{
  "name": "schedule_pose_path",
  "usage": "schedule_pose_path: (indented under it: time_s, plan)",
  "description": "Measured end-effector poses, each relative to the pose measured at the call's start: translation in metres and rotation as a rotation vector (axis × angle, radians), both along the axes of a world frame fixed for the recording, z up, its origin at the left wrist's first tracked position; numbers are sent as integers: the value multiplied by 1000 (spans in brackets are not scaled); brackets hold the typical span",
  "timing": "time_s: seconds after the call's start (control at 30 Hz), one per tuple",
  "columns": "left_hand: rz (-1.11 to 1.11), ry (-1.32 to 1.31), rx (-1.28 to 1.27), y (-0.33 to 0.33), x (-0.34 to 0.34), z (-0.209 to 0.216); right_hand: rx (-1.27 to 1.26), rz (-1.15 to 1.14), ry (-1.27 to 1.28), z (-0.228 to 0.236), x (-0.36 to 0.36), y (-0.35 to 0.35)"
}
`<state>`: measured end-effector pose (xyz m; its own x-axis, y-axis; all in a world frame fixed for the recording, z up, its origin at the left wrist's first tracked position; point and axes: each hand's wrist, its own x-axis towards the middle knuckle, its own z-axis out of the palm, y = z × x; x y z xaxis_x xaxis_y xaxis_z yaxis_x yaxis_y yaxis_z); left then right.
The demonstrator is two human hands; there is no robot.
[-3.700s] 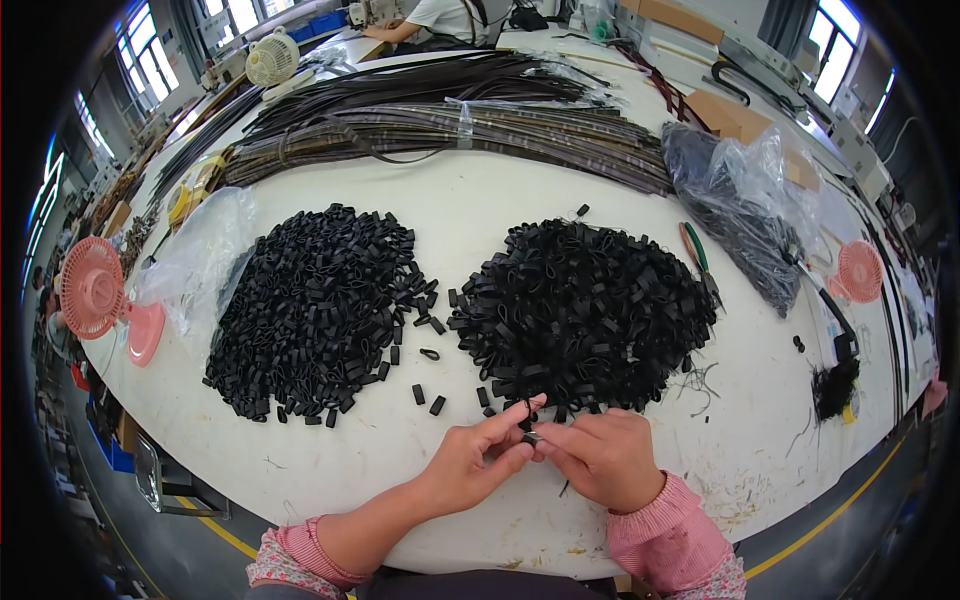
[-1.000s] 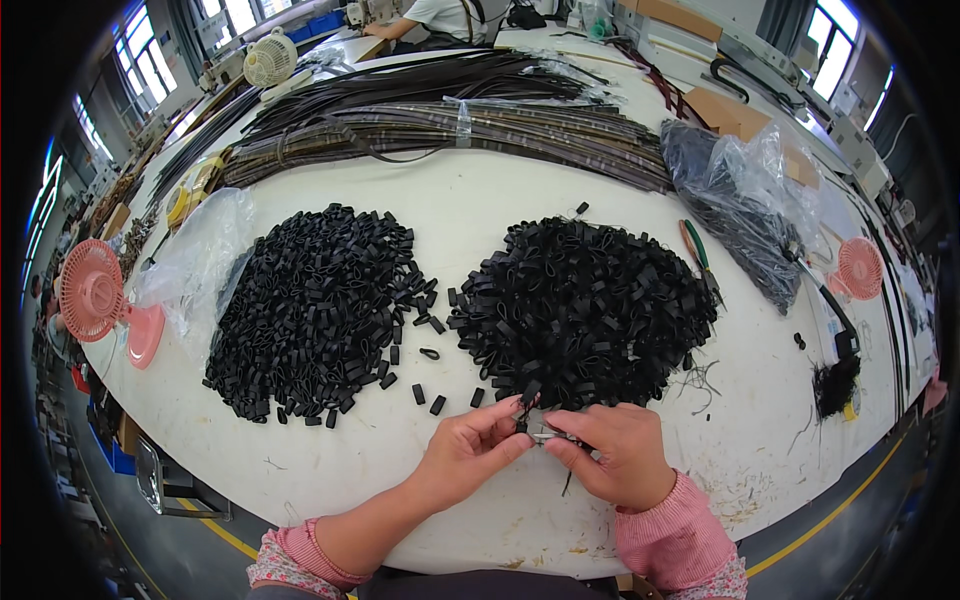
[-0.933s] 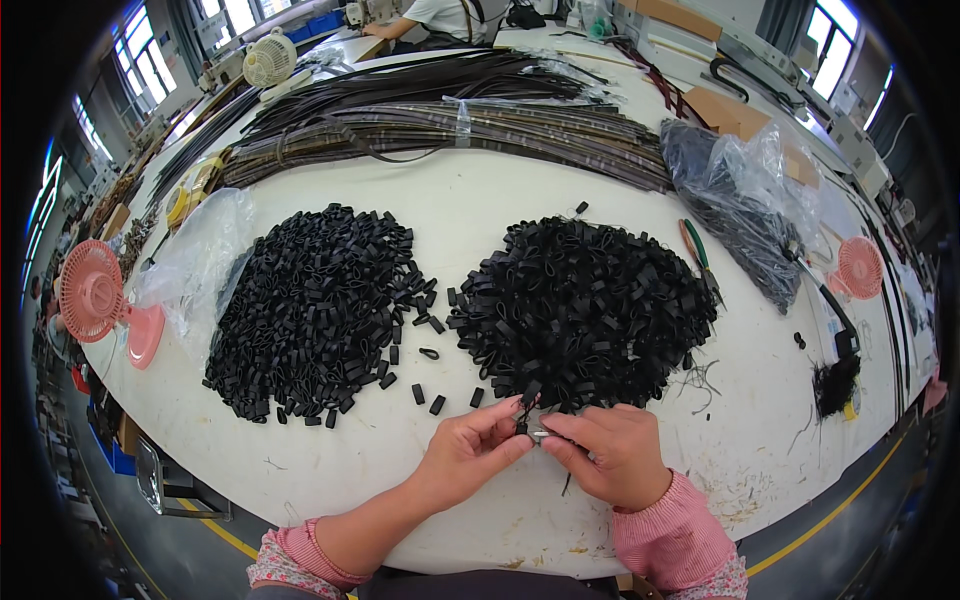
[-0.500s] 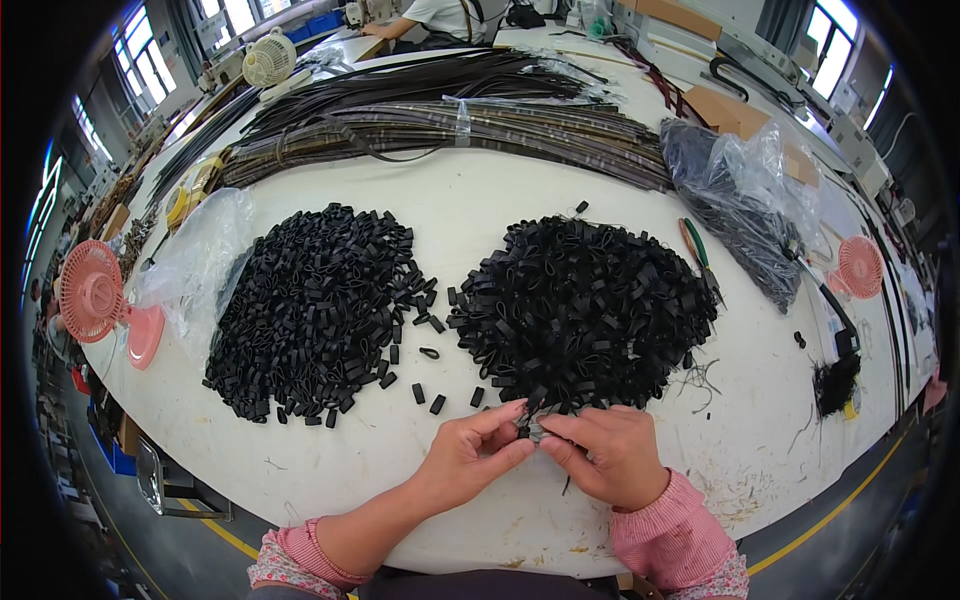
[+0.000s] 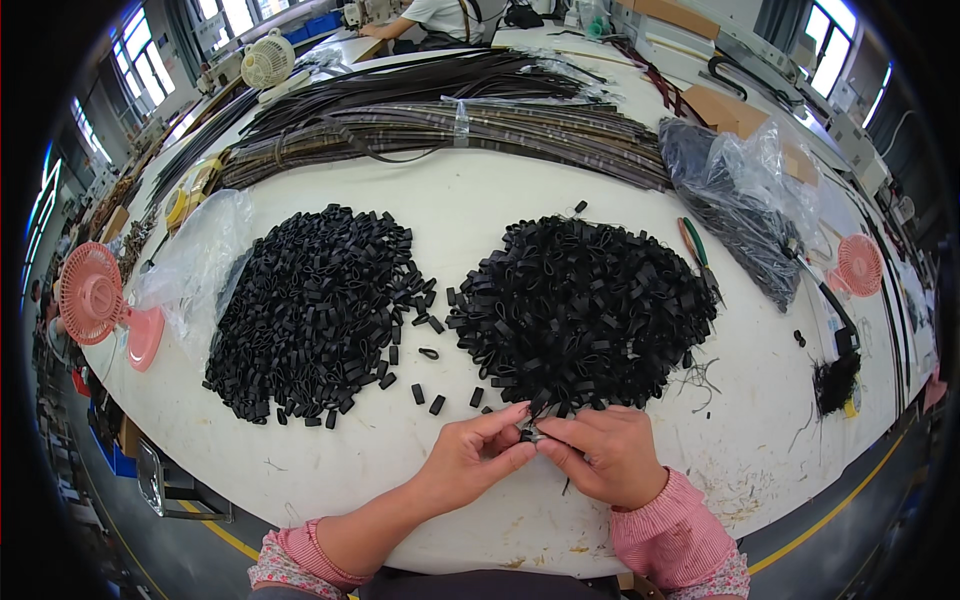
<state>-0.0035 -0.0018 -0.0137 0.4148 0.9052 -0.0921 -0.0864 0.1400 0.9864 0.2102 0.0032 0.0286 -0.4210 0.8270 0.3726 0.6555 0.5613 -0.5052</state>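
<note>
My left hand [image 5: 475,452] pinches a small black strap loop [image 5: 527,436] between thumb and fingers, at the near edge of the right-hand pile. My right hand [image 5: 608,455] meets it there, its fingers closed. A small grey, metallic-looking piece shows between the fingertips, mostly hidden by them; its kind cannot be made out. Right beyond both hands lies a big heap of black loops [image 5: 585,310] with loose thread ends. To the left is another heap of black loops [image 5: 310,310], looking neater. A few single loops [image 5: 437,404] lie between the heaps.
Bundles of dark straps [image 5: 440,135] lie across the far table. Green-handled pliers or cutters [image 5: 693,242] rest right of the heaps, near a plastic bag [image 5: 740,210] of black material. Pink fans [image 5: 92,290] stand at both sides. Cut threads [image 5: 700,375] litter the white tabletop [image 5: 480,185].
My hands have barely moved; the fingertips have shifted slightly around the black loop. Another single loop end shows beside my left fingers. The heaps look the same.
</note>
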Motion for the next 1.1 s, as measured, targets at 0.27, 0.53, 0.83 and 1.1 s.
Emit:
schedule_pose_path:
  time_s: [0.27, 0.53, 0.83, 1.1]
  plan:
    - [-33, 72, 33, 0, -1, 2, -1, 28, 16, -6, 2, 2]
    - [-168, -183, -126, 9, -4, 10, -282, -125, 419, -4, 2, 1]
    - [-209, -375, -412, 10, -7, 16, -223, 30, 224, -3, 7, 3]
    - [-222, -378, -396, 10, -8, 19, -232, 74, 261, 3, 8, 4]
